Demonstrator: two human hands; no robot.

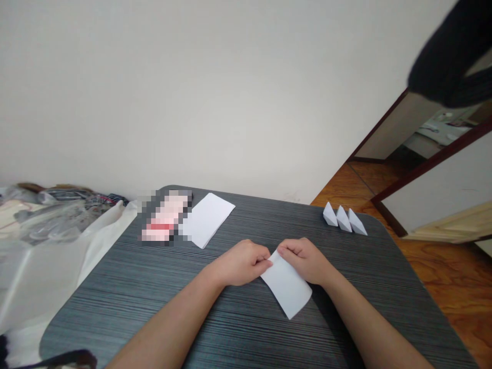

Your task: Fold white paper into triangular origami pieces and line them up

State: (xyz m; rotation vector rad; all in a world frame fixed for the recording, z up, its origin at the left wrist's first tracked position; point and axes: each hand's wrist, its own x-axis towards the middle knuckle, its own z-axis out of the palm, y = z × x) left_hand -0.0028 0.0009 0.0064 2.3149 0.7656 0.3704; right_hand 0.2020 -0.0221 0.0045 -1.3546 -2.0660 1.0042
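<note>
A white sheet of paper (289, 287) slants toward me over the middle of the table. My left hand (246, 262) pinches its far left corner between thumb and curled fingers. At the far right corner, my right hand (305, 259) has its fingers closed on the same sheet. The near end of the paper hangs free and curves a little. Back and to the left lies a stack of white paper (211, 218). Three small folded paper boats (344, 220) stand in a row near the table's far right corner.
The dark wood-grain table (154, 307) has rounded corners and meets a pale wall (230, 102) at the back. A blurred-out pinkish item (167, 215) lies beside the paper stack. Plastic bags (69, 215) are heaped left of the table. A dark strap-like shape (446, 61) hangs at upper right.
</note>
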